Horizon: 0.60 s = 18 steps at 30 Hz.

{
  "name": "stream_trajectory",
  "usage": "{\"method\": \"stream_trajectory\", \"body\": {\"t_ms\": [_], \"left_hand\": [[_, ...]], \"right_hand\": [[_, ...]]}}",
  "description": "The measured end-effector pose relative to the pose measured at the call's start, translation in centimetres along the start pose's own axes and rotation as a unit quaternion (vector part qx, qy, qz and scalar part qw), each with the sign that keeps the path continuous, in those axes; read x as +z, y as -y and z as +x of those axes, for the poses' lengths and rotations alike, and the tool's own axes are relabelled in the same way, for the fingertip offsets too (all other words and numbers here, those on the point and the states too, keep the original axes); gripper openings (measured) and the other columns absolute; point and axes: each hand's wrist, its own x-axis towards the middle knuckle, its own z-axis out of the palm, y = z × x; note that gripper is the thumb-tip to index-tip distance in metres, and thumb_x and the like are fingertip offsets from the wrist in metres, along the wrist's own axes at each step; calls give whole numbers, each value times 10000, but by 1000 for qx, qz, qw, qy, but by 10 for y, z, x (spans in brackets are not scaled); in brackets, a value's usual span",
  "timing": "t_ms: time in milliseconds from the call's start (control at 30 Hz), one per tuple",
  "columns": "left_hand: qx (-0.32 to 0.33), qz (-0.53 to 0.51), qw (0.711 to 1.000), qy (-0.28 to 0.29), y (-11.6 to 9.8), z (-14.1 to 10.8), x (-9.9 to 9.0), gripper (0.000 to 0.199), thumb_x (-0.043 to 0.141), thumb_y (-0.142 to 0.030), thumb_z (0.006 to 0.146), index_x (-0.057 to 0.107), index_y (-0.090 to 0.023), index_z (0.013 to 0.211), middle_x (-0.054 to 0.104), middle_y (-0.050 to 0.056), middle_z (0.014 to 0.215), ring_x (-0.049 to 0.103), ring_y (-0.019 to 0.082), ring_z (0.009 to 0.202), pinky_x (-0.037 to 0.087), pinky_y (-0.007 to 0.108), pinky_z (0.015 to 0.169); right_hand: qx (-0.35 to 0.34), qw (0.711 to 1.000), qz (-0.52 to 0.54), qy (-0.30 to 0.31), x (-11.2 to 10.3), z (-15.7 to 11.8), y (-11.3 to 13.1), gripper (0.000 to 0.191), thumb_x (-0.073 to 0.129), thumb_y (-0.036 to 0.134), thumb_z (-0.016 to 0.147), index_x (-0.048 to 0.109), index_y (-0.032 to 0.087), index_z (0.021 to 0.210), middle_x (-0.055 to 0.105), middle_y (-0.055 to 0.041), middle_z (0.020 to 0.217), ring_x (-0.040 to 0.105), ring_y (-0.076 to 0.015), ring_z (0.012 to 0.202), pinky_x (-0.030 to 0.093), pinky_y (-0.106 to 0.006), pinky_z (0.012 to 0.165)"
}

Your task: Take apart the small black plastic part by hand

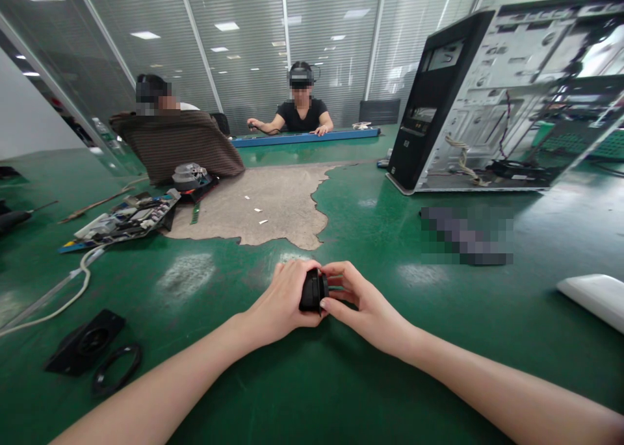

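Between my two hands is a small black part (310, 292) with a blocky body and a round rim at its right end. My left hand (275, 305) is wrapped around the body, palm to its left side. The thumb and fingertips of my right hand (363, 308) grip the round rim (324, 289). My fingers hide some of the part. Left of my left forearm, a black square plate with a round middle (88, 342) lies on the green tabletop (302, 393). Beside it rests a black ring (117, 369).
An open computer case (439, 107) stands at the right, with a blurred-out dark item (463, 237) before it. A white object (597, 297) is at the right edge. Circuit boards (131, 219) and a cable (80, 279) lie left. Two people (305, 115) sit across the table.
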Motion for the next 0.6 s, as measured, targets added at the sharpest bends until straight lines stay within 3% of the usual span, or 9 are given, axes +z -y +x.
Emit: {"method": "stream_trajectory", "body": {"t_ms": [200, 400, 600], "left_hand": [[-3, 0, 1000, 3, 1, 0, 1, 562, 624, -192, 615, 337, -199, 1097, 491, 49, 1019, 476, 224, 908, 351, 368, 795], [-2, 3, 1000, 0, 2, 0, 2, 542, 622, -219, 638, 334, -205, 1096, 489, 48, 1022, 475, 223, 909, 351, 367, 795], [-1, -2, 1000, 0, 0, 0, 1, 549, 616, -208, 635, 343, -205, 1111, 497, 50, 1018, 479, 228, 912, 350, 368, 794]], "right_hand": [[-48, 999, -4, 3, 1, -1, 1, 305, 539, 58, 737, 442, 233, 967, 459, -15, 1043, 496, -150, 1048, 459, -348, 927], [-37, 999, -30, -11, 1, -2, -1, 183, 543, 142, 779, 469, 233, 920, 467, -23, 1047, 506, -162, 1041, 483, -347, 889], [-15, 1000, -15, 1, 1, -1, 0, 349, 519, 93, 785, 405, 242, 1079, 480, -31, 1086, 518, -148, 1050, 466, -346, 927]]}}
